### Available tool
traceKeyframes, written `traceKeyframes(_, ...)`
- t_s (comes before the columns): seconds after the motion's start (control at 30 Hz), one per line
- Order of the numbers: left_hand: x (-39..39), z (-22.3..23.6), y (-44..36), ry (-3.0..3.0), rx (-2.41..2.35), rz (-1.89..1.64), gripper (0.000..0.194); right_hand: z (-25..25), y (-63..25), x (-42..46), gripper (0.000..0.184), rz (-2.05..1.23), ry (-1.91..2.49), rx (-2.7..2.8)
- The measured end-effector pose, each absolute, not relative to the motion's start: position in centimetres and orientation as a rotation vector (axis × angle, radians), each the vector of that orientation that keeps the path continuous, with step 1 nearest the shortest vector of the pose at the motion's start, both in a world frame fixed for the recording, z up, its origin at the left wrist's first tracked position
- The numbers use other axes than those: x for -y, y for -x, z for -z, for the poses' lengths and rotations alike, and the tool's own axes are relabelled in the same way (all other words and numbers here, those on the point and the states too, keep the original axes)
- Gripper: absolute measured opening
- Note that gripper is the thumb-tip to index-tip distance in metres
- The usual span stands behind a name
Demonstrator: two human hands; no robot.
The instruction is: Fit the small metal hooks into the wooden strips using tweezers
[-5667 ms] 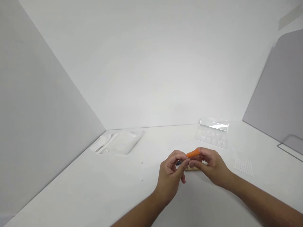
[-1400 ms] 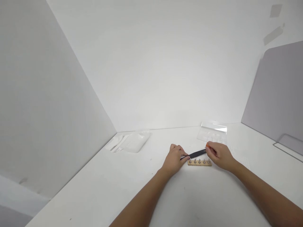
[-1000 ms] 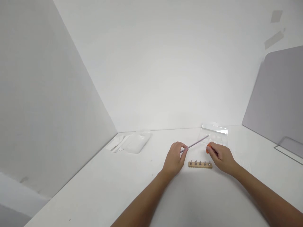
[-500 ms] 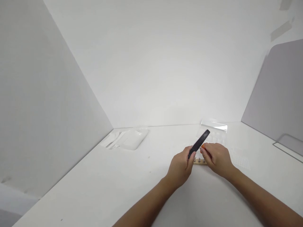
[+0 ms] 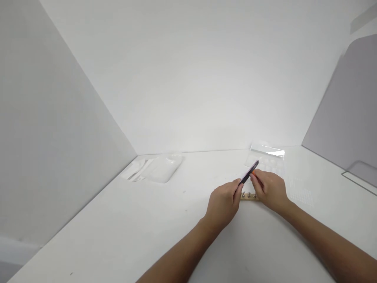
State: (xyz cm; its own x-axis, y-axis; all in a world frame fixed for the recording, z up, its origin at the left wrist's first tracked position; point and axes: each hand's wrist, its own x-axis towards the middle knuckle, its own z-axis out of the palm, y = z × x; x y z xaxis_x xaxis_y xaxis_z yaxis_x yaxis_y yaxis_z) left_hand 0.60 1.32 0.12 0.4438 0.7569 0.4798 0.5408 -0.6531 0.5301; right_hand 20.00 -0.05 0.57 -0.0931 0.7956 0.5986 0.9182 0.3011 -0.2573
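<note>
The left hand (image 5: pixel 223 203) gripped a dark strip (image 5: pixel 248 173), likely light and stiff, best held at one end, and the right hand (image 5: pixel 269 189) an orange piece (image 5: pixel 253 172).

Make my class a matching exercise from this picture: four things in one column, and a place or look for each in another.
Things:
1. dark flat strip
2. orange item
3. wooden strip
4. clear packet

Descriptions:
A. light brown, with metal pieces on it
B. see-through, by the back wall
C. held in the left hand
D. at the tips of the right hand

Pairs: 1-C, 2-D, 3-A, 4-B
</note>
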Motion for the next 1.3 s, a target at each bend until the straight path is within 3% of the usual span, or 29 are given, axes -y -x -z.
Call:
traceKeyframes(0.17, -1.4, -0.3, -0.5, -2.334, -1.084, -0.987, 0.031, -0.8, -20.1, -0.1, 0.037, 0.146, 1.360, 2.129)
traceKeyframes(0.3, -1.6, -0.3, -0.5, -2.318, -1.076, -1.010, 0.030, -1.1, -20.0, -0.3, 0.039, 0.237, 1.433, 2.050)
traceKeyframes(0.7, -1.3, -0.4, -0.4, -2.297, -1.080, -0.975, 0.030, -1.3, -20.9, -1.1, 0.035, -0.004, 1.421, 2.122)
traceKeyframes(1.3, -1.2, -0.6, -0.4, -2.292, -1.107, -0.990, 0.029, -1.2, -20.6, -0.8, 0.037, 0.223, 1.453, 2.054)
